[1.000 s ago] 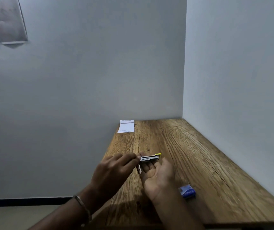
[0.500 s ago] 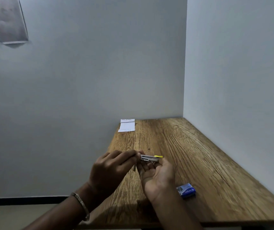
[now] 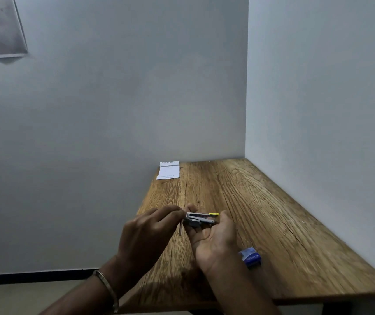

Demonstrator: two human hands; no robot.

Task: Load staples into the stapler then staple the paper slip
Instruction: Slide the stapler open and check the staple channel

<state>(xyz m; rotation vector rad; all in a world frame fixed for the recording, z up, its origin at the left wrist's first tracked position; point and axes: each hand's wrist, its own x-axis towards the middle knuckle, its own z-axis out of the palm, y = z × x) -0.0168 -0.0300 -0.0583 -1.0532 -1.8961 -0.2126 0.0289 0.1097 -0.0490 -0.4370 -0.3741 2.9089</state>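
A small metal stapler [image 3: 201, 218] with a yellow tip lies across the fingers of my right hand [image 3: 213, 237], which is palm up above the wooden table [image 3: 273, 212]. My left hand [image 3: 148, 233] pinches a thin grey strip [image 3: 180, 227] at the stapler's left end; the strip hangs down from my fingertips. A white paper slip [image 3: 168, 170] lies flat at the far left corner of the table. A blue staple box [image 3: 250, 256] sits on the table just right of my right wrist.
Grey walls close the table in at the back and on the right. The table's left edge and near edge drop off to the floor. A metal bangle [image 3: 107, 289] circles my left wrist. A sheet [image 3: 1, 28] hangs on the wall at upper left.
The stapler has levelled out in my right hand and its channel now faces up. My left hand stays at its left end with the strip. The view has shifted slightly.
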